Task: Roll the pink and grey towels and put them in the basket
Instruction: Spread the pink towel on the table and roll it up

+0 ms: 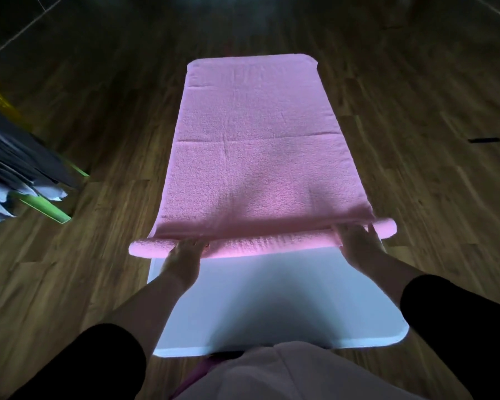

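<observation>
Just behind the fingers lies a white surface (272,298); left hand (182,259) and right hand (360,246) press nearly straight fingers onto the pink towel (260,145)'s rolled near end, and beyond the fingertips it lies flat

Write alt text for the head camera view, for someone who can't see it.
The left hand and right hand rest on the rolled near end of a pink towel spread along a white surface on a wooden floor. A basket with dark cloths sits at the left edge.
</observation>
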Demonstrator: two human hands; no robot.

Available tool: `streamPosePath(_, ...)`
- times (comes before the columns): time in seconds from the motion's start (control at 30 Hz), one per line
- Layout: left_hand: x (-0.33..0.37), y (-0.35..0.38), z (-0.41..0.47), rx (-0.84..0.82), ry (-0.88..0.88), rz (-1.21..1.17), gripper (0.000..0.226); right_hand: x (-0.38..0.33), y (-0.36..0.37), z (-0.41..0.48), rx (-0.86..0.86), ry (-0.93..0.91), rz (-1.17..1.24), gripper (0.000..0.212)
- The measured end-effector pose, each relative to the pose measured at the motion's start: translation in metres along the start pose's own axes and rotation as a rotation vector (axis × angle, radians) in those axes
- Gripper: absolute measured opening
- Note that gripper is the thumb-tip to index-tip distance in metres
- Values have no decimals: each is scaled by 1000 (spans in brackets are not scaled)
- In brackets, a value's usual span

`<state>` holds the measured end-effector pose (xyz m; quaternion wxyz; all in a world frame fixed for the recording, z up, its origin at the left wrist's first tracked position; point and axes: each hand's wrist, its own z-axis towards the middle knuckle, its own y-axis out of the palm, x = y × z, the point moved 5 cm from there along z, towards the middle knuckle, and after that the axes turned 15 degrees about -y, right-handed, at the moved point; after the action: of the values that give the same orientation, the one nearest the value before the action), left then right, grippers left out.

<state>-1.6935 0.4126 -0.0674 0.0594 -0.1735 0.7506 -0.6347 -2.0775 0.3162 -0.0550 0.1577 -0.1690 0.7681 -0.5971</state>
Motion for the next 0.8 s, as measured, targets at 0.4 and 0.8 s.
streamPosePath(0.4,7,-27,18,-42,-83,367,34,20,-23,4,36,-2,-33,26)
streamPosePath(0.8,26,-14,10,-108,-30,254,38,2,-13,6,-190,-105,-64,25)
